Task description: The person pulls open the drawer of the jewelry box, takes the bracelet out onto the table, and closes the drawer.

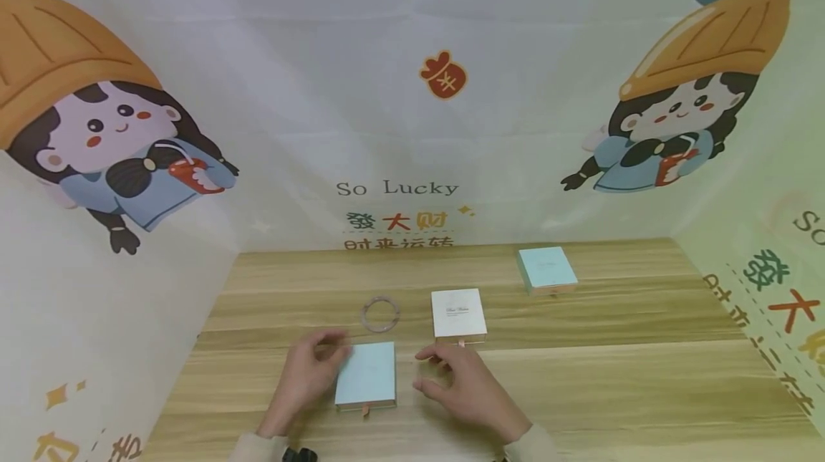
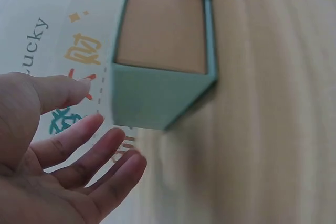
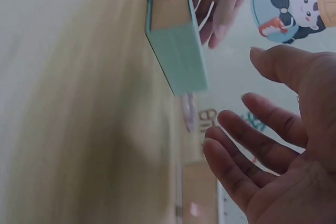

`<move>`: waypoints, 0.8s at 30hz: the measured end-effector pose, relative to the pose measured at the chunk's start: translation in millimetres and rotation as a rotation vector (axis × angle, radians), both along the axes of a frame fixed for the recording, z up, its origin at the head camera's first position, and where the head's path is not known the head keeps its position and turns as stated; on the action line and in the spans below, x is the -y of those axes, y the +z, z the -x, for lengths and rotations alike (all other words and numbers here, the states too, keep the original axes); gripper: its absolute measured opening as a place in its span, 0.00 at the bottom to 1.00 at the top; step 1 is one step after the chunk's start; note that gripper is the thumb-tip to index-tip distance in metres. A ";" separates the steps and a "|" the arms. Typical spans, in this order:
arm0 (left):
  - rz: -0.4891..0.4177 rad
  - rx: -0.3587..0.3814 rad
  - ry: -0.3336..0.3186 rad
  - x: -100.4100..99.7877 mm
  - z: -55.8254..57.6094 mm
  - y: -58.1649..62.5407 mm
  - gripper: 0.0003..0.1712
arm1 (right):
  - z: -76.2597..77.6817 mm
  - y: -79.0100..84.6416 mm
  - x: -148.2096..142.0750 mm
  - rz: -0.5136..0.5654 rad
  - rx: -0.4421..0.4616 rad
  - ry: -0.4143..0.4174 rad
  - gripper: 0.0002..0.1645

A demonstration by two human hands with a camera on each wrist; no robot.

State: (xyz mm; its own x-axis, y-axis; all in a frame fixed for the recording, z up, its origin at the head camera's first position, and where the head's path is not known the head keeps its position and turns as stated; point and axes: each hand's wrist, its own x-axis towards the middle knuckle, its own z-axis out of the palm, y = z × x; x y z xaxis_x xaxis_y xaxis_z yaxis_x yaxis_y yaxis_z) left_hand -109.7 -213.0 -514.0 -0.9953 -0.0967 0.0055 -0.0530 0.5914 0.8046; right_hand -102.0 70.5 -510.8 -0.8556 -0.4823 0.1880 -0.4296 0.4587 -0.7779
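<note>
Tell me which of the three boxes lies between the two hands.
The front pale blue box, between the left hand and the right hand; the white box and the rear blue box both lie farther back.

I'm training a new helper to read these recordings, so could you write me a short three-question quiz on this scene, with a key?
1. Count: how many boxes stand on the table?
2. True or false: the bangle lies inside a box.
3. Position: which box is between the left hand and the right hand?

Key:
1. Three: the near blue box, the white box and the far blue box.
2. False; it lies on the table.
3. The near blue box.
</note>
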 end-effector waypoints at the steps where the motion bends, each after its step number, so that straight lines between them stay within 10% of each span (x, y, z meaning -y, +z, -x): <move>1: 0.005 -0.011 -0.001 -0.6 1.0 1.8 0.20 | 1.2 2.0 -2.4 -0.006 -0.018 -0.007 0.20; 8: 0.036 -0.077 -0.056 -8.1 13.0 15.1 0.24 | 12.2 12.9 -18.8 -0.033 -0.159 -0.066 0.24; 24: -0.084 0.000 -0.310 -60.7 61.2 37.7 0.32 | 36.3 9.9 -60.5 -0.098 -0.114 -0.227 0.40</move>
